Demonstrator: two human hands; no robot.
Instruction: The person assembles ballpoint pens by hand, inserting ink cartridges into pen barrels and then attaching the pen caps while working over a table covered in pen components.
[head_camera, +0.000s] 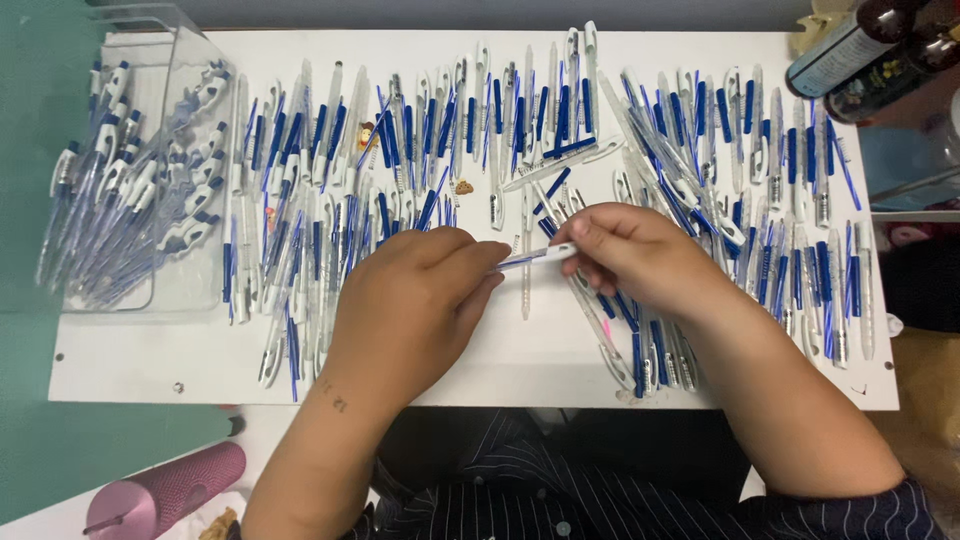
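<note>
Pinstriped dark fabric (560, 480) covers the person's lap at the bottom edge, and both bare forearms reach up from it onto a white board (520, 370). To the lower left stands a pink ribbed tumbler (170, 492) lying off the board.

Left hand (415, 305) rests palm down, fingers curled inward, thumb and fingertips pinching one end of a slim pen part (535, 257) with a blue tip and white body. Right hand (640, 255) comes in from the other side, knuckles up, fingers bent over and gripping the white end of the same piece. So the piece sits level between the two hands, just above the middle of the board.

Around and beyond the hands lie rows of pen parts (700, 130): clear barrels, blue refills and white clips, spread nearly edge to edge. At the far left a clear plastic bin (150, 160) holds a pile of finished white and blue pens (110, 200).

Past the far right corner lie two dark brown bottles (870, 50), one wearing a pale blue label.
</note>
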